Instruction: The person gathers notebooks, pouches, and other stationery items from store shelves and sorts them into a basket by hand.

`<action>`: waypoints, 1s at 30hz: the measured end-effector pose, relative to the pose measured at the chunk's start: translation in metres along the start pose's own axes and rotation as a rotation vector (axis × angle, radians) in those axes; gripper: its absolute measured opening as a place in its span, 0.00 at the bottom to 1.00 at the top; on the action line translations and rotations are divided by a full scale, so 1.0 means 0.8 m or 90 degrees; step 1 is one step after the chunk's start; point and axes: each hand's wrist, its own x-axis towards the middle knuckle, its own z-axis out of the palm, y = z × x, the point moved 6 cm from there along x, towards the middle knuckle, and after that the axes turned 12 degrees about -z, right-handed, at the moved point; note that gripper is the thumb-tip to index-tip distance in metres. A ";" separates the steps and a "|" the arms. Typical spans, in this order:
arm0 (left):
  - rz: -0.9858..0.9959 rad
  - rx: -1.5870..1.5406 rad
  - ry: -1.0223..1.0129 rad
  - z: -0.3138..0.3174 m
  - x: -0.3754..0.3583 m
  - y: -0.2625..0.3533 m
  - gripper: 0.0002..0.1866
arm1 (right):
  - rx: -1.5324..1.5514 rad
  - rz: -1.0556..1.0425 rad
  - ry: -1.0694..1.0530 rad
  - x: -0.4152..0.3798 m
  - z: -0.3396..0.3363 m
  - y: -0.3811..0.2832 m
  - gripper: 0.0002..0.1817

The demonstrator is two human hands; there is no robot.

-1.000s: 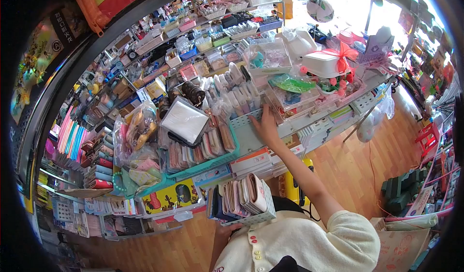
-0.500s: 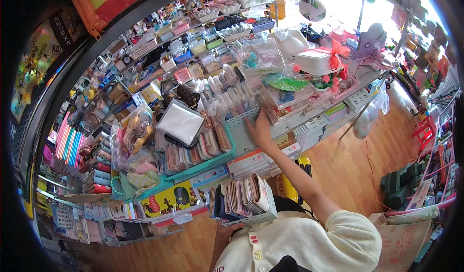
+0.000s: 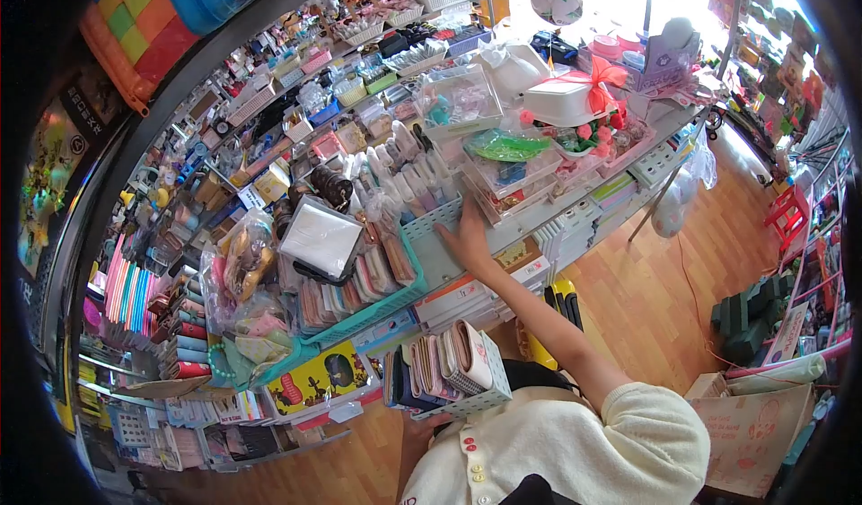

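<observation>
Against my front, a white perforated basket (image 3: 467, 400) carries a row of wallets (image 3: 440, 368) standing on edge. My left hand (image 3: 420, 428) supports it from underneath, most of its fingers hidden. My right hand (image 3: 467, 238) reaches onto the counter with thumb and fingers apart. It lies beside a white basket (image 3: 433, 222) of small packaged items, and its fingertips extend into the gap next to a clear plastic box (image 3: 512, 202). Whether they press on either one I cannot make out. Left of that stands a teal basket (image 3: 364, 315) filled with plastic-wrapped flat items.
A white box with a red ribbon (image 3: 575, 101) sits farther right on the counter. Bagged goods (image 3: 247, 258) crowd the left end. Drawers and stacked packets fill the shelves below. A red stool (image 3: 788, 218) and a cardboard box (image 3: 754, 438) stand on the right.
The view has shifted slightly, so the counter goods appear farther left. My right hand stays by the same gap, and the wallet basket remains against my front.
</observation>
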 end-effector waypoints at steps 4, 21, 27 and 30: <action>0.000 -0.018 0.022 0.012 0.013 0.007 0.47 | 0.228 0.140 -0.181 -0.034 -0.061 -0.019 0.32; 0.253 0.345 -0.045 0.131 0.181 0.082 0.61 | 0.502 0.330 -0.203 -0.142 -0.167 -0.021 0.29; 0.224 0.377 -0.029 0.115 0.198 0.057 0.51 | 0.523 0.363 -0.202 -0.147 -0.157 0.004 0.27; 0.239 0.348 -0.007 0.120 0.186 0.053 0.44 | 0.501 0.372 -0.206 -0.147 -0.158 -0.002 0.27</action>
